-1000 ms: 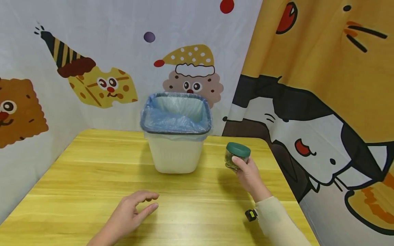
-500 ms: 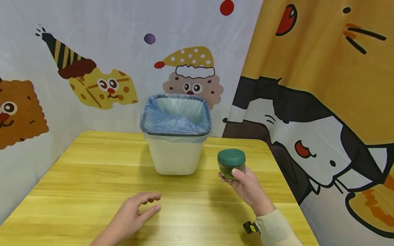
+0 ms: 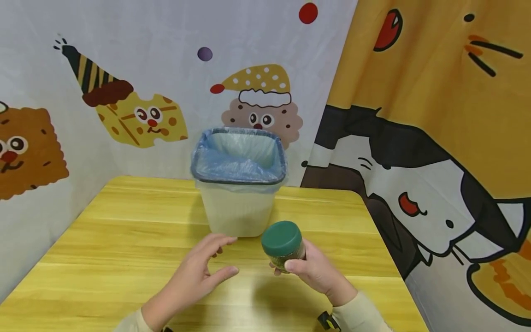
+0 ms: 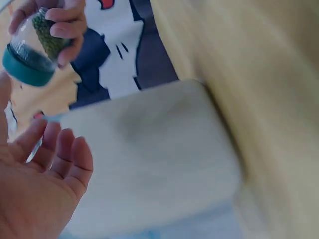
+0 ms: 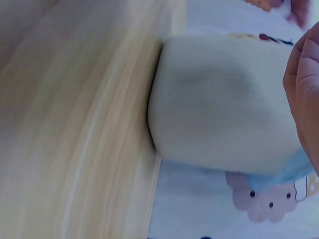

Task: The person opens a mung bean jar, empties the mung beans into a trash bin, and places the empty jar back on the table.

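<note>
A small clear jar [image 3: 284,246] with a green lid is held in my right hand [image 3: 317,272], above the table and tilted toward the left. In the left wrist view, small green beans or grains [image 4: 48,37] show through the jar's wall. My left hand [image 3: 199,272] hovers just left of the jar, fingers loosely bent and thumb apart, touching nothing. Part of the right hand [image 5: 305,89] appears at the edge of the right wrist view, where the jar is out of sight.
Behind the hands stands a white bin [image 3: 238,207] lined with a blue plastic bag [image 3: 236,166]. It rests on a yellow wood-grain table [image 3: 124,230]. Cartoon-printed curtains [image 3: 166,37] hang behind and to the right.
The right hand has carried the jar leftward and nearer to me, and the jar has tipped. My left hand has moved right and slightly up, closer to it.
</note>
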The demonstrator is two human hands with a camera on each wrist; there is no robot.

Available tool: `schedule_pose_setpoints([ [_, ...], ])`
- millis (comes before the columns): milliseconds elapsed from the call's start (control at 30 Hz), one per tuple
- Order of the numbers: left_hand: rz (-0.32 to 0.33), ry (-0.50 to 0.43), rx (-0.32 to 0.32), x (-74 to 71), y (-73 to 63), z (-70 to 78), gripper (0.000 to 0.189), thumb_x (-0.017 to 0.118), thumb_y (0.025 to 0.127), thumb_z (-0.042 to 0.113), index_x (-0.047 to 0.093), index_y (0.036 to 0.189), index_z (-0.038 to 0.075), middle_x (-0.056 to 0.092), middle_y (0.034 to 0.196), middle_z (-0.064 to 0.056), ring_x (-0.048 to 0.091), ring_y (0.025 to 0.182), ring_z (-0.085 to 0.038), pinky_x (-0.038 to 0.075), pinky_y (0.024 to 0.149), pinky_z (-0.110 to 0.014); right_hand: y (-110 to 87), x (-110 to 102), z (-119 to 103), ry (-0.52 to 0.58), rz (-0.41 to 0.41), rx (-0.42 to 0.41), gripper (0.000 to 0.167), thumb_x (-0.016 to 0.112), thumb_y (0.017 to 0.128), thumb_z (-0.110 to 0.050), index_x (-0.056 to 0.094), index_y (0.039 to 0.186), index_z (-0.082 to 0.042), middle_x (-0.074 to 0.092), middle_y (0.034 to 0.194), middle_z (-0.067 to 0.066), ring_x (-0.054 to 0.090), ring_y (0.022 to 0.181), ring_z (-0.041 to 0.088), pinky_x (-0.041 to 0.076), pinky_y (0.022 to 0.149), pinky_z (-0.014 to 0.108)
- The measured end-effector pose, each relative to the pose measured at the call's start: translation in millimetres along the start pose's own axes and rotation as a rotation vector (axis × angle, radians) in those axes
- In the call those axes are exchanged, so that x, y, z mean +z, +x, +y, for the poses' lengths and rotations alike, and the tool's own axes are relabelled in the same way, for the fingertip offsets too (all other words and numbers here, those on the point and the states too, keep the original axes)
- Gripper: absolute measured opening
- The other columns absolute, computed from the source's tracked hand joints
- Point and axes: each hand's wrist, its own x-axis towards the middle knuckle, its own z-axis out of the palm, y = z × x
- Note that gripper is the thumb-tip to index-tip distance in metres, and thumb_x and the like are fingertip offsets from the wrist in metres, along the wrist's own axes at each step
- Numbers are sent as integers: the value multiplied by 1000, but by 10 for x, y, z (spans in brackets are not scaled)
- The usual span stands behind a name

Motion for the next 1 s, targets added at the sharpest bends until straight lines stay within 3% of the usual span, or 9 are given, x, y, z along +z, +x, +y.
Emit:
schedule_pose_setpoints([
  [100, -23, 14, 72, 3, 176, 103, 67, 82, 95, 33, 53, 156, 24, 60, 144, 0, 57, 103, -8, 56, 61, -21, 33, 79, 40, 9, -35, 15, 53, 71, 101, -19, 53, 150, -10, 73, 130, 4, 72, 112, 19, 62, 95, 39],
  [200, -49, 78, 156, 13, 333, 183, 72, 74, 99, 50, 48, 161, 22, 58, 151, -3, 64, 118, -14, 63, 84, -33, 62, 139, 85, 26, -76, 11, 56, 72, 100, -17, 50, 151, -8, 72, 132, 3, 72, 112, 16, 63, 94, 39],
  [267, -67, 119, 220, 20, 413, 219, 74, 65, 100, 59, 48, 161, 20, 58, 152, -3, 65, 128, -19, 62, 99, -42, 76, 167, 112, 29, -100, 13, 58, 72, 100, -17, 49, 152, -7, 73, 131, 2, 72, 112, 15, 63, 94, 38],
  [333, -92, 125, 272, 28, 474, 254, 72, 61, 102, 60, 50, 159, 18, 60, 151, -3, 63, 135, -22, 59, 105, -47, 85, 184, 133, 27, -122, 20, 60, 73, 100, -18, 46, 153, -5, 72, 130, 2, 72, 113, 13, 64, 93, 37],
  [533, -136, 195, 445, 75, 559, 291, 62, 50, 109, 57, 57, 153, 14, 65, 144, -3, 69, 126, -18, 61, 101, -36, 97, 205, 149, 14, -163, 48, 66, 74, 101, -23, 41, 155, -3, 69, 132, 2, 70, 115, 13, 64, 94, 39],
  [700, -108, 293, 585, 144, 586, 285, 68, 32, 112, 61, 57, 152, 12, 68, 138, -5, 72, 116, -17, 62, 96, -33, 113, 250, 138, -19, -221, 27, 65, 74, 101, -24, 42, 151, 2, 69, 131, 0, 70, 112, 11, 65, 93, 35],
  [833, -86, 321, 637, 206, 593, 282, 68, 26, 113, 58, 58, 149, 10, 67, 132, -5, 71, 106, -16, 61, 91, -30, 138, 288, 138, -67, -241, 7, 62, 75, 100, -21, 44, 145, 7, 68, 126, -1, 71, 107, 9, 65, 91, 33],
  [1000, -70, 315, 629, 259, 580, 282, 65, 26, 114, 55, 60, 142, 7, 66, 129, -4, 69, 102, -14, 60, 90, -27, 152, 311, 147, -162, -202, -11, 62, 77, 99, -25, 46, 146, 1, 67, 128, 0, 67, 108, 8, 61, 96, 30],
])
